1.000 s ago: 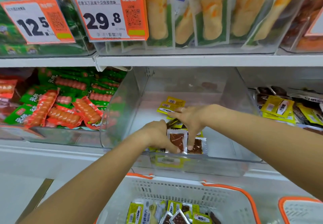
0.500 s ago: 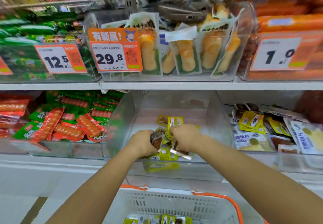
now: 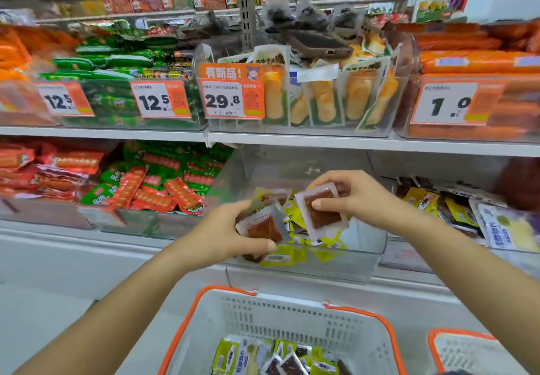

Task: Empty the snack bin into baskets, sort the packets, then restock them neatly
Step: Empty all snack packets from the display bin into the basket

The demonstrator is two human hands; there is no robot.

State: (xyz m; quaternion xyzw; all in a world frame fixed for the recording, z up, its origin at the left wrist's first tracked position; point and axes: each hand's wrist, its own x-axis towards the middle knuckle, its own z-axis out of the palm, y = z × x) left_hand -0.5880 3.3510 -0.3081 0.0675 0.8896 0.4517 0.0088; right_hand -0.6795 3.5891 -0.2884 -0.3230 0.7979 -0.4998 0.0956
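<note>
We see left hand [image 3: 230, 235] gripping clear packet of brown snack [image 3: 263, 228] over clear plastic snack bin [image 3: 336, 260], long axis tilted up-right; right hand [image 3: 355, 196] pinching second clear brown-snack packet [image 3: 321, 212], long axis running down-right; yellow packets [image 3: 295, 216] loose in bin; white orange-rimmed basket [image 3: 292, 316] below, packets inside.

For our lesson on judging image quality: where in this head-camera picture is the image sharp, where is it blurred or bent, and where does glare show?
Head view: the left hand and right hand, each gripping a brown packet, look fairly sharp; the top shelves smear with motion blur; the shelf edge tilts and bows from the wide lens; soft glare veils the clear bin front; lighting is even, shadows faint.
</note>
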